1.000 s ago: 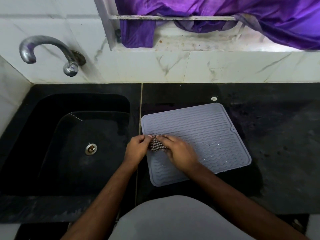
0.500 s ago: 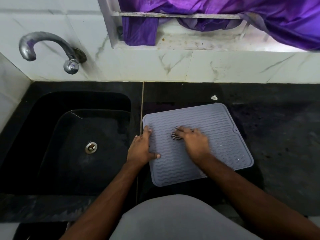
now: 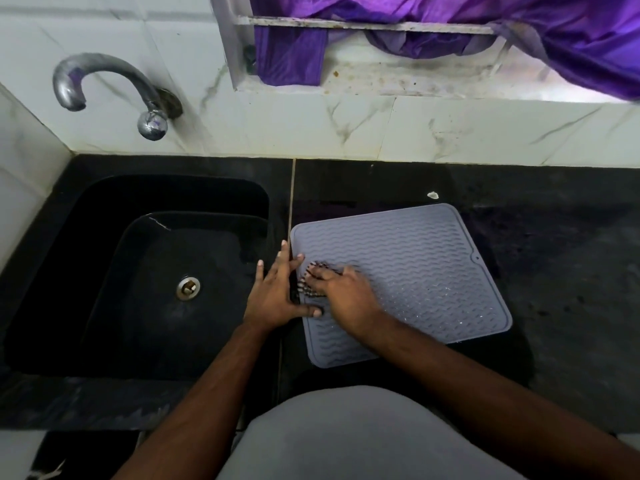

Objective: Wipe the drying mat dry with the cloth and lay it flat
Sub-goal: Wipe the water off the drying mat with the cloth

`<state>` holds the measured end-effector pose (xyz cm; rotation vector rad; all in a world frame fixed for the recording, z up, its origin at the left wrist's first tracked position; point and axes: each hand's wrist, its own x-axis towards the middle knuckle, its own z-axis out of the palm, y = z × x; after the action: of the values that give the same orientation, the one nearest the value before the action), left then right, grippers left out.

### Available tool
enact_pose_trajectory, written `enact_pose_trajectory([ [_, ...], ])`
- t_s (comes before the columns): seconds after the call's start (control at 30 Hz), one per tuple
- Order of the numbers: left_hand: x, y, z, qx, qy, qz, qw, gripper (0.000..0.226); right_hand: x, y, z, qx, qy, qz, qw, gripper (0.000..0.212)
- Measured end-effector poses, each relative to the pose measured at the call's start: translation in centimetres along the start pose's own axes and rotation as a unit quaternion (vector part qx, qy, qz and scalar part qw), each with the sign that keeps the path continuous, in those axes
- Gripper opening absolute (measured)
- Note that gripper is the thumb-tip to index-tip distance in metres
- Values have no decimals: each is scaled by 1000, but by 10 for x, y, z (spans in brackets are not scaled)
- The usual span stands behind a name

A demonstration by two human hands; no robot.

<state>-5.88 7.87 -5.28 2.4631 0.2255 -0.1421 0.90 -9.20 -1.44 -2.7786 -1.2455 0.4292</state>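
A grey ribbed drying mat (image 3: 422, 268) lies flat on the black counter, just right of the sink. Water drops glint on its right half. My right hand (image 3: 343, 296) presses a small checked cloth (image 3: 308, 285) onto the mat near its left edge; most of the cloth is hidden under the fingers. My left hand (image 3: 277, 292) lies with straight fingers along the mat's left edge, its thumb resting on the mat.
A black sink (image 3: 145, 271) with a metal drain (image 3: 188, 288) sits to the left, under a curved tap (image 3: 104, 81). The black counter (image 3: 571, 271) runs on to the right. A purple curtain (image 3: 519, 26) hangs over the window ledge behind. A small white chip (image 3: 433, 195) lies behind the mat.
My right hand swept the cloth out to the mat's middle and has come back to its left edge. My left hand let go of the cloth and now lies flat on the mat's edge.
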Motion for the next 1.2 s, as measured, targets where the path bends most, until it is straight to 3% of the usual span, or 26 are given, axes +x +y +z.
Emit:
enact_pose_trajectory([
  [0.1,5,-2,-2,56,-13,14,998,141,-8,16,-18,-37,-52,-40,997,47],
  [0.2,5,-4,-1,66,-30,8,997,145,-8,20,-34,-60,-20,7,998,38],
  [0.27,4,-3,0,82,-43,1,996,147,-5,14,-34,19,28,47,998,45],
  [0.33,4,1,-1,111,-54,-4,992,148,-7,3,-23,70,24,27,997,59],
  [0.43,7,12,-3,152,-77,-24,985,146,-21,2,7,48,-30,-18,998,56],
  [0.6,11,30,-2,238,-117,-39,963,133,-36,55,-3,-15,-37,-51,998,41],
  [0.77,14,40,1,293,-140,-33,945,122,-45,121,-27,-47,-59,-9,997,44],
  [0.93,24,59,1,355,-173,-37,918,121,-41,86,-24,71,59,4,996,58],
  [1.07,27,72,4,382,-189,-63,902,125,-35,64,19,5,3,-74,997,56],
  [1.2,27,78,8,406,-191,-74,891,124,-49,91,22,-31,9,-126,991,60],
])
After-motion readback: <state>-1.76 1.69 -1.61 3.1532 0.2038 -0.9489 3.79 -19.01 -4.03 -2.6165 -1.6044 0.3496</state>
